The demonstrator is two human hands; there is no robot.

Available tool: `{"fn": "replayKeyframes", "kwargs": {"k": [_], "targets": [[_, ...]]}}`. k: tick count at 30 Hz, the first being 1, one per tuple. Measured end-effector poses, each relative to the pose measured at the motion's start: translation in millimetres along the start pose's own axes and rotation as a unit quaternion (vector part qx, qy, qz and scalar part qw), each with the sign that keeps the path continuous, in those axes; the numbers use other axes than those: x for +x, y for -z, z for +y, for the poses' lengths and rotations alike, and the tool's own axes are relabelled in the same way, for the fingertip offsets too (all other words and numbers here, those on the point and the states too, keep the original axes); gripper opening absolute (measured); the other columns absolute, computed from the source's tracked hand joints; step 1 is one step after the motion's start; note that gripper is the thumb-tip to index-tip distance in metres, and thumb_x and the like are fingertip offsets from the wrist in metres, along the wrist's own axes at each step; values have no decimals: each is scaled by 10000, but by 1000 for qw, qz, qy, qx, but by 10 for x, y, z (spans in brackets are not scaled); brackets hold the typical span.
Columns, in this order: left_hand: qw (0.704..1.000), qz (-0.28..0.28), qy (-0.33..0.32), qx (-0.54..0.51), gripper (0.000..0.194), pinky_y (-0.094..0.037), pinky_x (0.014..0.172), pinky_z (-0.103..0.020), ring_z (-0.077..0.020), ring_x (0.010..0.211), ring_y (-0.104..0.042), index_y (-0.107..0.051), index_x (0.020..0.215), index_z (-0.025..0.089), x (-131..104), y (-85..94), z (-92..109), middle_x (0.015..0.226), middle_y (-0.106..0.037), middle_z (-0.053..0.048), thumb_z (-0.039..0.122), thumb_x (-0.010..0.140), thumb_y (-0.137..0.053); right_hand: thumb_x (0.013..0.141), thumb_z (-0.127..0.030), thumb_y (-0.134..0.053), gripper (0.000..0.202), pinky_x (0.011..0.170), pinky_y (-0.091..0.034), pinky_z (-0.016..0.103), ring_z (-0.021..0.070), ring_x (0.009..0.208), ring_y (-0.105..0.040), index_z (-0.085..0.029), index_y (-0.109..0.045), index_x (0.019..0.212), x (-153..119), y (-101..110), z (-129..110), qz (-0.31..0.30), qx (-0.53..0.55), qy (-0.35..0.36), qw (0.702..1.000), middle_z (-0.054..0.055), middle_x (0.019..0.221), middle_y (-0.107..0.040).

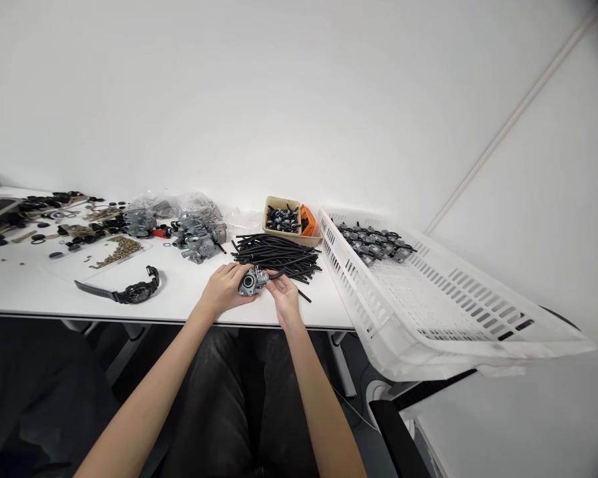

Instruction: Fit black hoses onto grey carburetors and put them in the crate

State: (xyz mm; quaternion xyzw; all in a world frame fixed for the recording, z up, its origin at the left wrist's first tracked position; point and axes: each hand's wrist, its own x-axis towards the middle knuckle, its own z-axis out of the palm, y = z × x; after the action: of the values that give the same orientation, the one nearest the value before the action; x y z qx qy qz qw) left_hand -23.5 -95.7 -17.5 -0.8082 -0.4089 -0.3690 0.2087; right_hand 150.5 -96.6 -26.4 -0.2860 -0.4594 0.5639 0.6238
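My left hand (226, 288) is closed around a grey metal carburetor (249, 283), held just above the front part of the table. At its right side my right hand (283, 297) pinches a short black rubber hose (277, 274) against the carburetor's side fitting. Whether the hose end sits on the fitting is too small to tell. Right behind both hands lies a heap of black hoses (274, 253). More grey carburetors (199, 239) are piled to the left of that heap.
A white plastic crate (403, 345) with finished-looking carburetors (373, 242) stands at the right. Behind the hoses is a cream bin (282, 200) of small parts beside an orange basket (307, 219). Leftward lie a black wristwatch (138, 292), brass fittings (122, 249) and scattered black pieces.
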Motion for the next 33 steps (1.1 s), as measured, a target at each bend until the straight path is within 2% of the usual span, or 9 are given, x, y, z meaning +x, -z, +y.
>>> {"fn": "replayKeyframes", "kwargs": {"k": [15, 33], "targets": [[1000, 11, -8, 13, 554, -481, 792, -402, -293, 929, -617, -499, 1160, 137, -5, -15, 3, 1021, -678, -137, 419, 712, -665, 629, -291, -792, 313, 931, -466, 353, 202, 946, -654, -183, -699, 908, 13, -16, 14, 18, -14, 6, 1000, 53, 956, -728], [1000, 16, 5, -1, 564, -482, 806, -389, -275, 926, -614, -502, 1160, 162, 11, -10, 38, 1034, -675, -113, 404, 685, -685, 636, -264, -794, 283, 942, -453, 354, 202, 967, -645, -206, -730, 905, 23, 17, 25, 1, 14, -9, 1000, 41, 966, -734]]}}
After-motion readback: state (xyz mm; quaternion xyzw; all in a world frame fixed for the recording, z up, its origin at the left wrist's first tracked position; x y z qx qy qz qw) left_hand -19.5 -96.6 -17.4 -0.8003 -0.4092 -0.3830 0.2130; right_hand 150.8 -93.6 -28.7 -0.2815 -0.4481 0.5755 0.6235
